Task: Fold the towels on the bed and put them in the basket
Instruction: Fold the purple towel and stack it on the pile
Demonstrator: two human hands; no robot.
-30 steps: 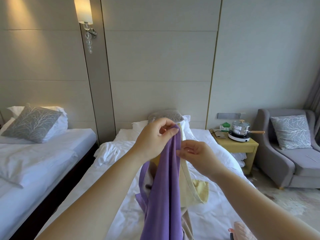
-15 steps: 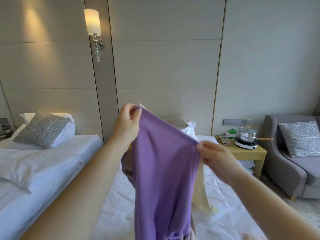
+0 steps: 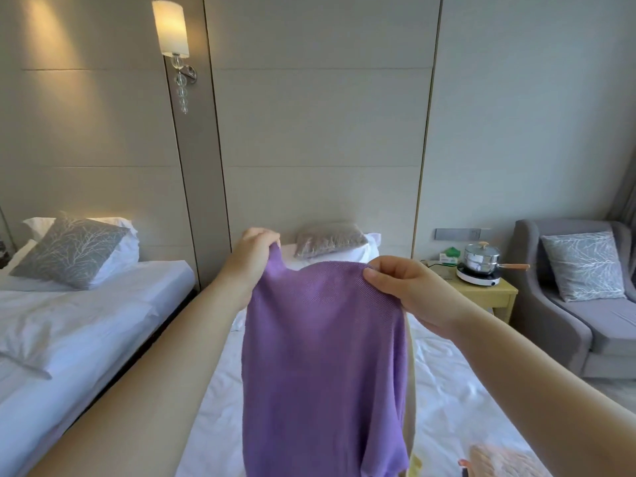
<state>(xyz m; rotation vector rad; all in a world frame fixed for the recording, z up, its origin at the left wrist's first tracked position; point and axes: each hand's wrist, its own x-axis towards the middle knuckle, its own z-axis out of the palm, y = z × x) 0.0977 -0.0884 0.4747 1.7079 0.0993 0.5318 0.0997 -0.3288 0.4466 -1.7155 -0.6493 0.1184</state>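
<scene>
A purple towel [image 3: 323,366] hangs spread out in front of me, above the white bed [image 3: 457,401]. My left hand [image 3: 253,259] pinches its upper left corner and my right hand [image 3: 406,287] pinches its upper right corner. Behind the purple towel a strip of cream cloth [image 3: 409,390] hangs down along its right edge; I cannot tell which hand holds it. A woven basket [image 3: 499,461] shows at the bottom right, partly cut off by the frame edge.
A second white bed [image 3: 86,321] with a grey cushion stands at the left, with a dark gap between the beds. A yellow bedside table [image 3: 488,294] carries a steel pot on a hotplate. A grey armchair [image 3: 585,304] stands at the right.
My hands have moved apart and stretched the bunched purple towel into a flat sheet. My right hand now holds its upper right corner. The view has tilted upward.
</scene>
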